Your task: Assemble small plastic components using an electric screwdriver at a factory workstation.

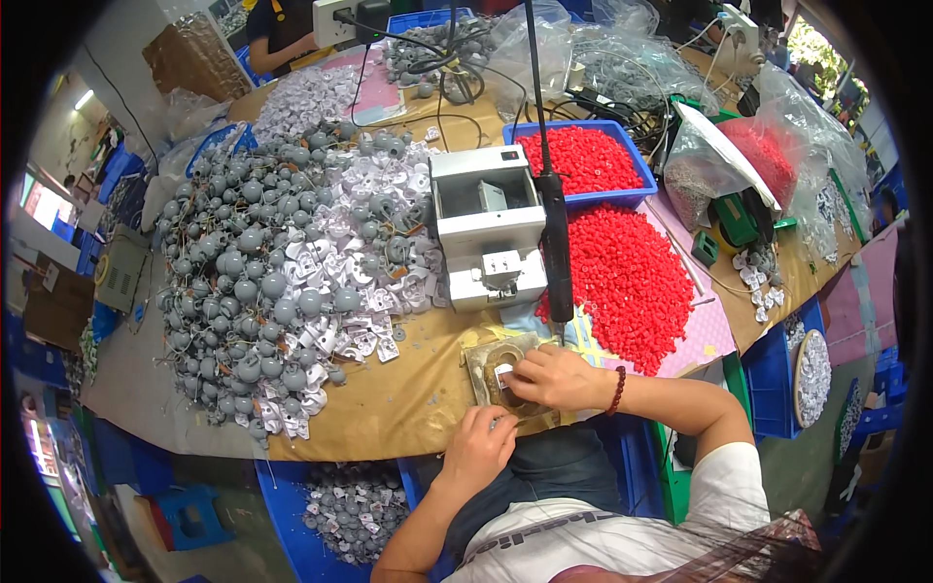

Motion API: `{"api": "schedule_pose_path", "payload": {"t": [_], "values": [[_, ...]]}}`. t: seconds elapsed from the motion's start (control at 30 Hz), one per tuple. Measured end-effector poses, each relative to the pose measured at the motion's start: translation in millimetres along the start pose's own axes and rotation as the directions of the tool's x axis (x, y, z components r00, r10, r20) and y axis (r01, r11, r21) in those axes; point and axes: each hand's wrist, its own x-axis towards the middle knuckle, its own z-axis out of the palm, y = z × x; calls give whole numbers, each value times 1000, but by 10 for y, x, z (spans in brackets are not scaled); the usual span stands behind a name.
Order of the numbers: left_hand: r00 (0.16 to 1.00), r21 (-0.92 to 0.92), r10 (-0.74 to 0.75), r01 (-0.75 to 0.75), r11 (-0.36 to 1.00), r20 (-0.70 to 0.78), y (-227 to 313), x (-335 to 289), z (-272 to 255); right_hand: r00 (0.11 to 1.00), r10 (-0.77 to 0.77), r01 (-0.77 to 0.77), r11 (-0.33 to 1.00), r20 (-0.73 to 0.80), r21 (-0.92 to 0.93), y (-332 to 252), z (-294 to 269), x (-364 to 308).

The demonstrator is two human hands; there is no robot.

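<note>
My right hand (559, 377), with a beaded bracelet at the wrist, is closed with its fingertips at a small white plastic part (503, 375). That part sits in a worn, tan block-like fixture (478, 361) at the table's near edge. Beside the fixture's front, my left hand (476, 449) has its fingers curled together around something small and greyish, mostly hidden. A black electric screwdriver (556, 248) hangs upright just beyond my right hand. Behind the fixture stands a white-grey machine (489, 228) with an open top tray.
Grey round housings (248, 282) and white plastic parts (360, 321) are heaped on the left. Small red pieces (622, 282) lie piled on the right, with more in a blue bin (607, 197). Cables (452, 63) and clear bags (622, 58) crowd the back. Another person (277, 39) is at the far left.
</note>
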Motion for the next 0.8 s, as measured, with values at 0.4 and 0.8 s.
{"api": "schedule_pose_path", "payload": {"t": [0.4, 0.8], "values": [[999, 425, -10, 31, 905, -50, -54, 213, 185, 965, 122, -169, 967, 233, 192, 74, -232, -130], [990, 486, 137, -128, 864, 17, -205, 184, 280, 661, 736, -403, 182, 147, 897, 93, 112, -425]]}}
